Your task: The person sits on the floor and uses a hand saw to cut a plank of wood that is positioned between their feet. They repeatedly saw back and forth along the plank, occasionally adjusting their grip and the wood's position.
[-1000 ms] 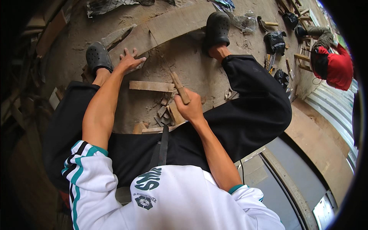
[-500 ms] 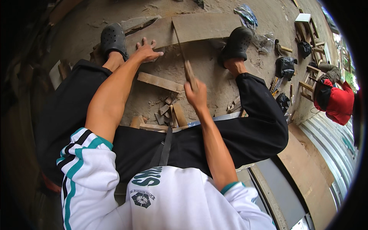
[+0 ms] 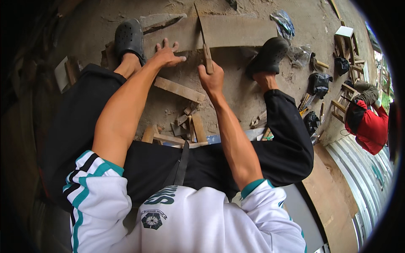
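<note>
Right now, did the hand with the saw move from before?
Yes, the right hand moved forward, past the right end of the short wood piece.

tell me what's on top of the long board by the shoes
The spread left hand lies over the left part of the board; the saw blade crosses it farther right. The surface beneath the hand and whatever is under the board are covered.

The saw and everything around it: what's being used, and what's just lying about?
In use:
saw, gripped in the right hand
long board, blade across it, left hand at its edge

Apparently just lying about:
short wood strip
wood scraps
wooden-handled tool
black plastic bag
crumpled clear plastic
</note>
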A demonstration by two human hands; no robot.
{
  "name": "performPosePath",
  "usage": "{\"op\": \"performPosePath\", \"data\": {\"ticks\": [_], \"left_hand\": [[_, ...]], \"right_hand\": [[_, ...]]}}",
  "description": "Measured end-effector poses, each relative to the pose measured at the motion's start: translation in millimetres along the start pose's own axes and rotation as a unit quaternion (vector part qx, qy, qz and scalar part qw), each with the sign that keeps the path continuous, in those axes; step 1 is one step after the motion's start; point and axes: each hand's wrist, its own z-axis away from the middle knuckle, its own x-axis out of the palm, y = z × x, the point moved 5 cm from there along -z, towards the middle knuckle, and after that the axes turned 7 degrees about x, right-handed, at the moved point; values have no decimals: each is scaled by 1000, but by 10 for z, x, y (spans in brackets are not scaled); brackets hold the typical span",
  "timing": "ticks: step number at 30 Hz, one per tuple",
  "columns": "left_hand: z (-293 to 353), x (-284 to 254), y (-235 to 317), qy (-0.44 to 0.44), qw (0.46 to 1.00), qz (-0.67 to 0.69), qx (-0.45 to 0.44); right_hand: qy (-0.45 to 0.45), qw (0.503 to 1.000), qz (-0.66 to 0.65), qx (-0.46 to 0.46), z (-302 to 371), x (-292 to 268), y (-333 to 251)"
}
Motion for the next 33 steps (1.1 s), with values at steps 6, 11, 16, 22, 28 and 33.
{"op": "performPosePath", "data": {"ticks": [6,11,16,22,28,33], "left_hand": [[15,-15,-110,10,1000,24,-5],[-58,-11,-136,19,1000,15,2],[-123,-7,-142,33,999,8,2],[-55,15,-170,30,999,24,-9],[-7,-44,18,-1,999,29,-16],[-35,12,-42,8,1000,17,-5]], "right_hand": [[-82,996,-15,22,284,-240,-41],[-130,955,-198,179,371,-257,-125],[-128,942,-211,229,177,-205,-335],[-82,967,-87,226,462,-423,-368],[-66,980,-60,179,461,-472,-155],[-67,977,-100,177,318,-232,-23]]}}
